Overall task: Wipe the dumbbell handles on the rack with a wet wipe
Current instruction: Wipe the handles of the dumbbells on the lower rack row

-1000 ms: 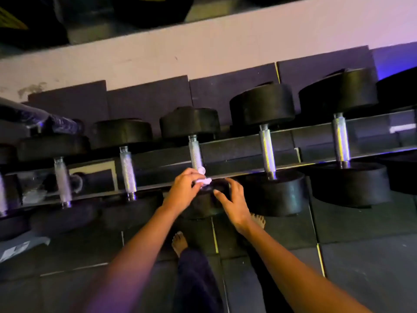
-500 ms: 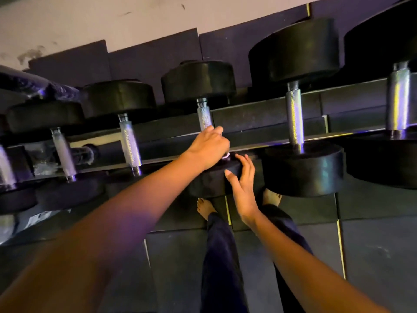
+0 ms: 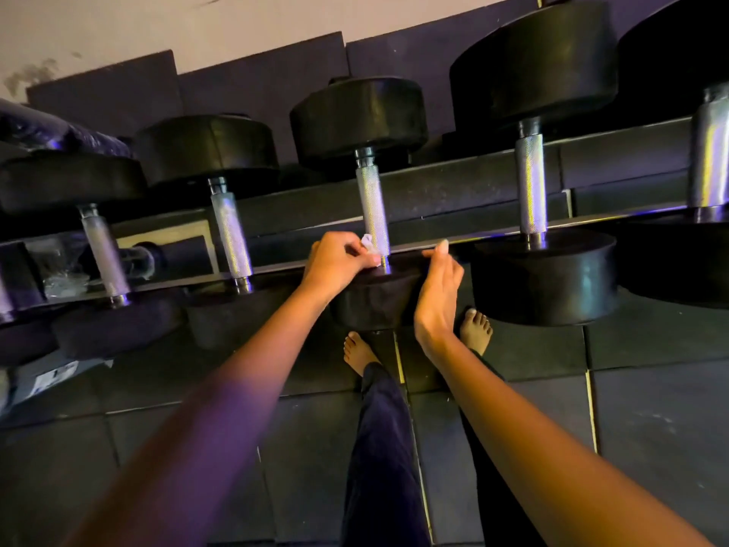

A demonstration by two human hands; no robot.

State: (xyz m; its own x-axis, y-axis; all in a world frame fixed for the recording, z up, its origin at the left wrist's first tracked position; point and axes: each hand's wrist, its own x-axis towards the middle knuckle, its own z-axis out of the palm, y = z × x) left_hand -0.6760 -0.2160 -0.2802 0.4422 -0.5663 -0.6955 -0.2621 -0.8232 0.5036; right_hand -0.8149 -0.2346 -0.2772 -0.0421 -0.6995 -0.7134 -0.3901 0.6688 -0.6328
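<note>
While the right hand lies flat, fingers straight, against the near weight head, seemingly to steady it, the left hand pinches the wet wipe against the bottom of the knurled handle, which reaches back over the rack.

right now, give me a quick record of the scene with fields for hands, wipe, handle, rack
left hand: pinches the wipe
wipe: small, white, at the near end of the handle
right hand: fingers straight, resting on that dumbbell's near head
handle: knurled metal, bare above the wipe
rack: dumbbells side by side, black heads
</note>
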